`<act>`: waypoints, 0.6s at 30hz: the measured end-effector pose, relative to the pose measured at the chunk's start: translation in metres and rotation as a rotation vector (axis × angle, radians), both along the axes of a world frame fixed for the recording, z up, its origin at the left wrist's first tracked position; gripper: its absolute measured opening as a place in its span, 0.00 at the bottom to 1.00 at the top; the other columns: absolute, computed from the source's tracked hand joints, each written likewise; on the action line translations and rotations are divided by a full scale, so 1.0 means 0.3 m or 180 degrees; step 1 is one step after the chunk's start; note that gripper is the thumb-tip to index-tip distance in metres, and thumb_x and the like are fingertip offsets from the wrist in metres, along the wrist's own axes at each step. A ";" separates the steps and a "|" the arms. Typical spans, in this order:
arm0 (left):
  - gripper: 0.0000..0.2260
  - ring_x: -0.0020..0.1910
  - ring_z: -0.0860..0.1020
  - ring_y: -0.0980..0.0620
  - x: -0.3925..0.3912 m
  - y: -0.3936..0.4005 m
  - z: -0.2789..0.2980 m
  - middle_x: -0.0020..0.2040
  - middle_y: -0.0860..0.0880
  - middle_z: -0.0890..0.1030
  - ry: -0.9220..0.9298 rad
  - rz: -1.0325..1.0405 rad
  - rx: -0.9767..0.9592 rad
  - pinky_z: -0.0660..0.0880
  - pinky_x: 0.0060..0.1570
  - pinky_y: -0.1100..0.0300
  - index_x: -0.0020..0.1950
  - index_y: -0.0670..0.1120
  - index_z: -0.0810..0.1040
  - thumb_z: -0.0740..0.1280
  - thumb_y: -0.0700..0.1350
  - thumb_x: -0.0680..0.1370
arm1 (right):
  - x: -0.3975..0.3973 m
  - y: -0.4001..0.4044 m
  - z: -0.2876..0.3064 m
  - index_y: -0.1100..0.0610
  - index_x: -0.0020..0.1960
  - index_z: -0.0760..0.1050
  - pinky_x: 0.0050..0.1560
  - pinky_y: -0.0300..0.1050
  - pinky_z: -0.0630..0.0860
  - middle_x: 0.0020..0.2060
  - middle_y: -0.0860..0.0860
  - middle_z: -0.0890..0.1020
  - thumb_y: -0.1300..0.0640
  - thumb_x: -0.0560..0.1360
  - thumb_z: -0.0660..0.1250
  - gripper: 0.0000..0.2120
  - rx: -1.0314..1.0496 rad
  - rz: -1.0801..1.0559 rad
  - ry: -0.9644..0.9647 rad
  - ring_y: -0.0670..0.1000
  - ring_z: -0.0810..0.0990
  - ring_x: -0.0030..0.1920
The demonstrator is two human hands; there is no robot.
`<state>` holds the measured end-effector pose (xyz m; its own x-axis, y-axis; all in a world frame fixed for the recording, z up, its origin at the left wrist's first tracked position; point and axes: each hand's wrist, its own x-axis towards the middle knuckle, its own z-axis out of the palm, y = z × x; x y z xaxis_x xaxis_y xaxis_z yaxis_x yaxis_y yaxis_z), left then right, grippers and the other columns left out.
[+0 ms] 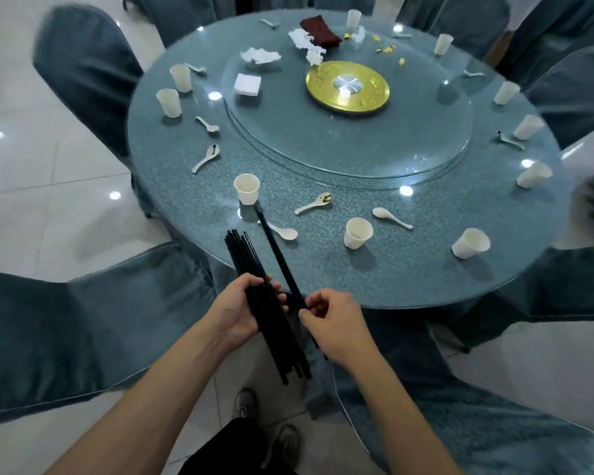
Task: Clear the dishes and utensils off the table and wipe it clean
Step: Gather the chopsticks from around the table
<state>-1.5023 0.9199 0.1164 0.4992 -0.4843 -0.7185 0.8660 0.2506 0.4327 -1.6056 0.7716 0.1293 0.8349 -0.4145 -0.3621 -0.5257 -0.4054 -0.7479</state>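
Both hands hold black chopsticks at the near edge of the round table point(426, 269).

The left hand point(240, 311) grips a bundle of chopsticks point(254, 269) in curled fingers. Just beside it, the right hand point(336, 325) pinches 1 pair of chopsticks point(275, 241), whose tips reach toward a white cup point(246, 188).

Black chopsticks point(254, 265), smooth and faintly glossy, fan out above the left-hand fingers point(271, 281). Beyond the fingertips lies a round table point(408, 265) under glossy glass over patterned teal cloth. White cups point(357, 233) look like matt paper; white spoons point(314, 204) look glazed and shiny. Farther off, a polished gold metal disc point(347, 87), crumpled paper napkins point(259, 56), cloth-covered chairs point(86, 73)
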 end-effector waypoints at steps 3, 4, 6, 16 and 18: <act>0.08 0.40 0.79 0.45 -0.033 0.034 0.035 0.40 0.43 0.79 -0.0127 0.0067 0.0076 0.82 0.41 0.52 0.47 0.41 0.77 0.60 0.41 0.79 | -0.008 0.070 0.046 0.51 0.46 0.80 0.46 0.44 0.80 0.35 0.45 0.81 0.54 0.71 0.72 0.04 -0.0166 0.0396 0.0080 0.44 0.80 0.38; 0.08 0.40 0.79 0.46 -0.044 0.047 0.045 0.41 0.44 0.79 -0.0168 0.0130 0.0088 0.82 0.41 0.52 0.46 0.41 0.77 0.60 0.41 0.80 | -0.007 0.093 0.059 0.51 0.46 0.80 0.47 0.45 0.80 0.35 0.45 0.81 0.54 0.71 0.72 0.04 -0.0231 0.0495 0.0077 0.44 0.80 0.39; 0.08 0.40 0.79 0.47 -0.061 0.086 0.058 0.41 0.45 0.78 -0.0204 0.0337 0.0051 0.80 0.43 0.51 0.45 0.42 0.76 0.59 0.40 0.81 | -0.001 0.143 0.079 0.50 0.46 0.80 0.48 0.46 0.80 0.35 0.45 0.81 0.54 0.71 0.71 0.04 -0.0345 0.0718 0.0048 0.45 0.81 0.40; 0.04 0.38 0.80 0.48 -0.091 0.511 0.100 0.38 0.46 0.79 -0.0489 0.1268 0.0117 0.82 0.40 0.52 0.51 0.45 0.75 0.64 0.36 0.81 | 0.071 0.491 0.156 0.50 0.48 0.77 0.51 0.48 0.77 0.40 0.44 0.82 0.46 0.73 0.71 0.09 -0.0804 0.1915 -0.0383 0.47 0.80 0.44; 0.05 0.37 0.80 0.49 -0.094 0.605 0.115 0.40 0.47 0.79 -0.0503 0.1412 0.0165 0.82 0.37 0.54 0.51 0.45 0.75 0.63 0.36 0.82 | 0.095 0.578 0.165 0.49 0.48 0.78 0.49 0.46 0.78 0.39 0.44 0.81 0.43 0.74 0.70 0.10 -0.0741 0.2025 -0.0502 0.46 0.80 0.42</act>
<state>-1.5305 1.1014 0.1510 0.7549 -0.1653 -0.6346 0.6028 0.5560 0.5723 -1.5772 0.9449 0.1789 0.9767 0.1207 -0.1776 -0.0249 -0.7579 -0.6519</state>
